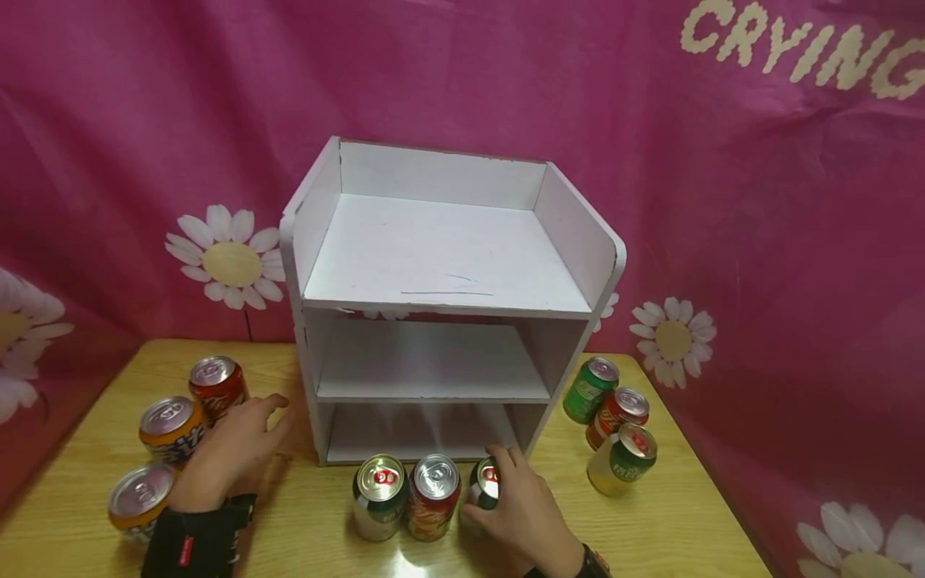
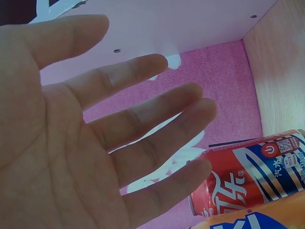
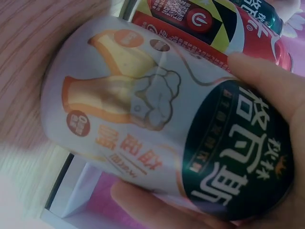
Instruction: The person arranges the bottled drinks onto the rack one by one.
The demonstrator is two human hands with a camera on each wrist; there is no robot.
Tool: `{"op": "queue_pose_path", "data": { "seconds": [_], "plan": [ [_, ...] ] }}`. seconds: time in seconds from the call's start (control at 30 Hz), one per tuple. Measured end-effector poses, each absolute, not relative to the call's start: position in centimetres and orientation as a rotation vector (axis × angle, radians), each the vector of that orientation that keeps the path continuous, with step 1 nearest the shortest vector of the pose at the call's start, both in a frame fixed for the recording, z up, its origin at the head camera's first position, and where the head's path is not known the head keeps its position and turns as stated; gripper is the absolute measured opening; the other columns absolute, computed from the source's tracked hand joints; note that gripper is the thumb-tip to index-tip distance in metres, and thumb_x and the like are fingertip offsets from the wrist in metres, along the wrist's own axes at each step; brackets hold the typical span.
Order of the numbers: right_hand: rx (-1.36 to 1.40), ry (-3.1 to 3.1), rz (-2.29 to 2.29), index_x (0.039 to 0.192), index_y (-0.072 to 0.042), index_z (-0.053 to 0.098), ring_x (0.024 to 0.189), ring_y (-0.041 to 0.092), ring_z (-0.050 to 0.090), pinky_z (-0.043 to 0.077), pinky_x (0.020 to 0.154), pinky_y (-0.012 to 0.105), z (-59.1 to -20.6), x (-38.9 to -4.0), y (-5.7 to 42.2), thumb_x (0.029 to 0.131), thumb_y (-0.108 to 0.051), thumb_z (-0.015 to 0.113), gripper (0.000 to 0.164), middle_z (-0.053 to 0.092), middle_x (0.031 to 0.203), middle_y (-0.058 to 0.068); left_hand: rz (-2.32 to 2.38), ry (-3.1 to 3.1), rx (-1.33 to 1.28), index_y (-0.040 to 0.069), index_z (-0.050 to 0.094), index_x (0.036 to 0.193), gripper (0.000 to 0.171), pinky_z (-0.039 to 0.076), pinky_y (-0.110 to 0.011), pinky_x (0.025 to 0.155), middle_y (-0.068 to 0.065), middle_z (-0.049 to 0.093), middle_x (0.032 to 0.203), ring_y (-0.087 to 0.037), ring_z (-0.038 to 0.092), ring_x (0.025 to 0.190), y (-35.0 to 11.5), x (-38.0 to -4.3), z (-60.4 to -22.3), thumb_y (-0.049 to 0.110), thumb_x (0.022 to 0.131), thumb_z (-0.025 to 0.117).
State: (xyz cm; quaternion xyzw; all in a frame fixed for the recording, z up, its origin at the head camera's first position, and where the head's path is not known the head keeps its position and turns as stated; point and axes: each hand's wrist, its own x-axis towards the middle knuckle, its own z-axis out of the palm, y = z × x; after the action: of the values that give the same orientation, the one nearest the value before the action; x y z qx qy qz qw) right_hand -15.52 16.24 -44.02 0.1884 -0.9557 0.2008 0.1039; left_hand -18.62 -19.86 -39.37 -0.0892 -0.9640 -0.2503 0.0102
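Observation:
My right hand (image 1: 526,507) grips a white and dark green drink can (image 3: 143,100), with thumb and fingers round its sides. That can stands at the right end of a row before the shelf unit. Beside it are a red cola can (image 1: 433,499) and, further left, another white and green can (image 1: 379,499). With fingers spread and nothing in its grasp, my left hand (image 1: 237,448) is over the left side of the table. Nearest to it are a red cola can (image 2: 228,186) and an orange soda can (image 1: 172,433); a second orange can (image 1: 141,499) is closer to me.
A white shelf unit (image 1: 448,249) with bare shelves stands at the middle back. On the right of the wooden table (image 1: 672,522) are a green can (image 1: 588,392), a red can (image 1: 614,419) and a white and green can (image 1: 621,461). A pink curtain (image 1: 462,72) hangs behind.

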Motion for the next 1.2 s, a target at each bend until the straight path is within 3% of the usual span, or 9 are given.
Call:
{"op": "queue_pose_path", "data": {
  "seconds": [0.23, 0.67, 1.2],
  "plan": [
    [0.643, -2.764, 0.613, 0.115, -0.007, 0.048, 0.077, 0.013, 0.054, 0.046, 0.059, 0.029, -44.2, -15.9, 16.7, 0.06, -0.039, 0.076, 0.07, 0.053, 0.099, 0.002, -0.778, -3.009, -0.277, -0.004, 0.051, 0.114, 0.042, 0.041, -0.049, 0.076, -0.026, 0.053, 0.106, -0.04, 0.05, 0.096, -19.8, -18.7, -39.4, 0.031, 0.091, 0.043],
    [0.763, -2.692, 0.737, 0.11, -0.006, 0.048, 0.077, 0.01, 0.055, 0.048, 0.064, 0.023, -43.8, -16.4, 17.6, 0.054, -0.033, 0.08, 0.07, 0.055, 0.092, -0.001, -0.798, -3.022, -0.281, -0.004, 0.05, 0.115, 0.045, 0.042, -0.049, 0.074, -0.023, 0.054, 0.108, -0.038, 0.051, 0.096, -20.0, -18.7, -39.5, 0.034, 0.092, 0.042],
    [0.793, -2.702, 0.856, 0.112, -0.014, 0.047, 0.077, 0.003, 0.052, 0.047, 0.061, 0.018, -35.8, -16.8, 18.9, 0.058, -0.029, 0.08, 0.065, 0.051, 0.094, -0.009, -0.815, -3.031, -0.328, -0.004, 0.05, 0.116, 0.051, 0.041, -0.052, 0.076, -0.024, 0.054, 0.108, -0.041, 0.05, 0.098, -19.9, -18.8, -39.3, 0.04, 0.091, 0.04]
  ]
}}
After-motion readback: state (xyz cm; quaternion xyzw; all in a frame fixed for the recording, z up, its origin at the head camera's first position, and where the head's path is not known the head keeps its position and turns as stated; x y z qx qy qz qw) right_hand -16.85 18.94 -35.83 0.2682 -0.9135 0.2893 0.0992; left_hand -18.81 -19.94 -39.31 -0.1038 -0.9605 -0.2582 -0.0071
